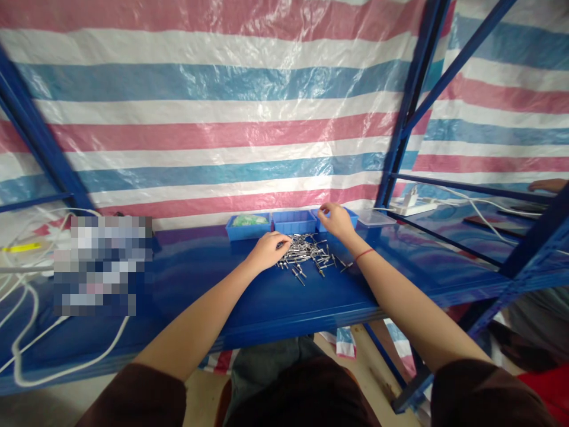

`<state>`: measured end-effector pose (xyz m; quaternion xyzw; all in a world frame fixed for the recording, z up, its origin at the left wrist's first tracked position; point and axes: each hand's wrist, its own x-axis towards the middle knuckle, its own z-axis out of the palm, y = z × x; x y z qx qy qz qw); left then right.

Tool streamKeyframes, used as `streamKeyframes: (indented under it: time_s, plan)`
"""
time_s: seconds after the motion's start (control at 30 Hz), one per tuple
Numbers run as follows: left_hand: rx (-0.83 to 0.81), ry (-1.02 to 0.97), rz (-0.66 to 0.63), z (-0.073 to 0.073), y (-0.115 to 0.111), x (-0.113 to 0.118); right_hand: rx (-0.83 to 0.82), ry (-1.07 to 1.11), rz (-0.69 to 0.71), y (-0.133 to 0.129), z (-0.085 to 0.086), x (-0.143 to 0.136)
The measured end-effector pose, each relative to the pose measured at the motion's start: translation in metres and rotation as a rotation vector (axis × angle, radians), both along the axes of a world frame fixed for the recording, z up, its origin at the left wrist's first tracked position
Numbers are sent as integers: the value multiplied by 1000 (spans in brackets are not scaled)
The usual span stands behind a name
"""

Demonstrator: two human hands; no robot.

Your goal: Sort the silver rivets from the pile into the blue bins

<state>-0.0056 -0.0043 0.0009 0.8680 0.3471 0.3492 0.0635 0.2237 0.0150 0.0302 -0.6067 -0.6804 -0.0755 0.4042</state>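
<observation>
A loose pile of silvery metal rivets [306, 250] lies on the blue table [284, 302]. My left hand [267, 250] is at the pile's left edge, its fingers curled together; whatever they hold, if anything, is too small to make out. Over the front of the right blue bin [349, 217] is my right hand [335, 219], with thumb and fingers bent together and their contents unclear. The middle blue bin [294, 223] stands behind the pile. Green material in clear plastic [249, 220] fills the left blue bin [249, 232].
White cables [26, 332] run over the table's left side beside a blurred-out area. A clear plastic lid [376, 218] and a white power strip [413, 204] are at right. Blue metal posts frame the striped sheet behind. Another person's hand [547, 185] shows at far right.
</observation>
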Motion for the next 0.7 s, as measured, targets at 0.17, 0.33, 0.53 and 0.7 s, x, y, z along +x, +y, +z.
streamKeyframes:
  time_s: [0.17,0.33,0.53,0.7]
  plan:
    - [19,38,-16,0,2,0,-363,-228,629,-20,-1,-22]
    - [11,52,-29,1,-1,0,-368,-293,664,-22,-11,-33]
    - [2,66,-28,1,0,0,-301,-255,656,-20,-13,-33]
    - [-15,54,14,-1,2,0,-260,-122,657,-20,-13,-34]
